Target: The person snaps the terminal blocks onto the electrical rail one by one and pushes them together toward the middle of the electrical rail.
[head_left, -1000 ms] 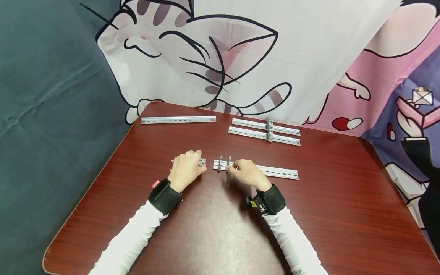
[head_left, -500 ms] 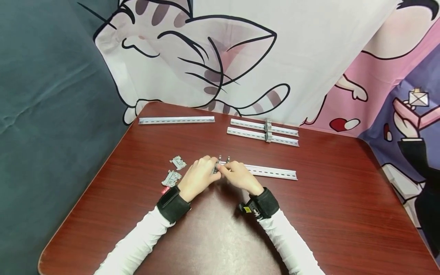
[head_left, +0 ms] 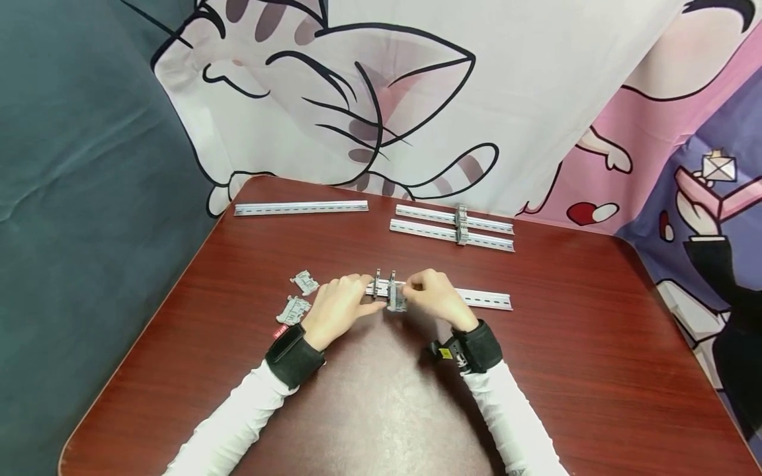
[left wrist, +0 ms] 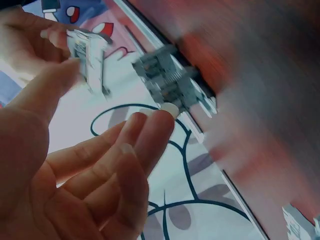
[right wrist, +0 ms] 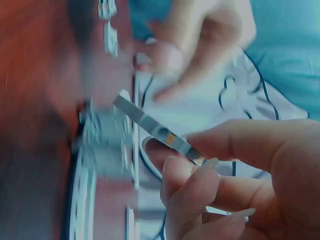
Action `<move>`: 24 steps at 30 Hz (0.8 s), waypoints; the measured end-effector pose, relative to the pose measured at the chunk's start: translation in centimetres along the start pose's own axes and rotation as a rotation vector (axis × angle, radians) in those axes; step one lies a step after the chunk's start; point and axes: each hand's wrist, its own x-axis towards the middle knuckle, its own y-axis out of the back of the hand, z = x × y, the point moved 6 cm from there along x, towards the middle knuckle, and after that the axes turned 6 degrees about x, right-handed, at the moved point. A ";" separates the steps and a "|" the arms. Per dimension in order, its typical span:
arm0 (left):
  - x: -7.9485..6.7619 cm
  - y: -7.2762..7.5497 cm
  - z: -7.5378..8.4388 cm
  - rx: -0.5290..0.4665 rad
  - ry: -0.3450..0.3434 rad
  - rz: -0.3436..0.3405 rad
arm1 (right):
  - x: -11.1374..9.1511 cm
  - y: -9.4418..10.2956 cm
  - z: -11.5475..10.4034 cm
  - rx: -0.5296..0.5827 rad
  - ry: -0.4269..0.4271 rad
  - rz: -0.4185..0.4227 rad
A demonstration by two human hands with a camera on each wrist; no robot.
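My right hand (head_left: pixel 437 297) pinches a grey terminal block (head_left: pixel 395 297) between thumb and fingers, in front of the slotted metal rail (head_left: pixel 488 299). In the right wrist view this terminal block (right wrist: pixel 160 131) is seen narrow side on, tilted. Two thin grey pieces stand upright across the rail's left part, one of them a mounted block (left wrist: pixel 170 80) in the left wrist view. My left hand (head_left: pixel 340 307) is by the rail's left end, thumb and fingers apart, with nothing between them. Two loose terminal blocks (head_left: pixel 294 309) lie flat left of it.
At the back right lie two parallel rails (head_left: pixel 423 229), with several grey blocks (head_left: pixel 461 225) across them. Another rail (head_left: pixel 300 208) lies at the back left. A printed curtain (head_left: pixel 417 99) hangs behind the brown table (head_left: pixel 571 370).
My left hand has brought a terminal block rightward from the loose ones to my right hand, which now holds it. The left hand has let go; the right has drawn slightly right.
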 end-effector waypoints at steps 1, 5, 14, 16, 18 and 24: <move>0.0 0.0 -0.2 0.014 0.007 -0.001 | -0.1 0.5 0.5 -0.004 -0.009 0.008; -0.1 -0.5 -0.9 0.053 0.045 -0.057 | -0.9 2.3 2.9 -0.023 -0.043 0.034; 0.1 -2.4 -1.2 0.146 -0.011 -0.257 | -2.5 6.3 7.3 -0.196 -0.127 0.141; 0.0 -2.9 -1.1 0.141 -0.022 -0.326 | -2.6 6.9 7.8 -0.224 -0.146 0.165; -0.2 -3.3 -1.1 0.121 -0.024 -0.389 | -2.7 7.5 8.3 -0.242 -0.162 0.178; -0.2 -3.9 -0.7 0.066 -0.023 -0.455 | -2.9 8.2 9.7 -0.292 -0.218 0.178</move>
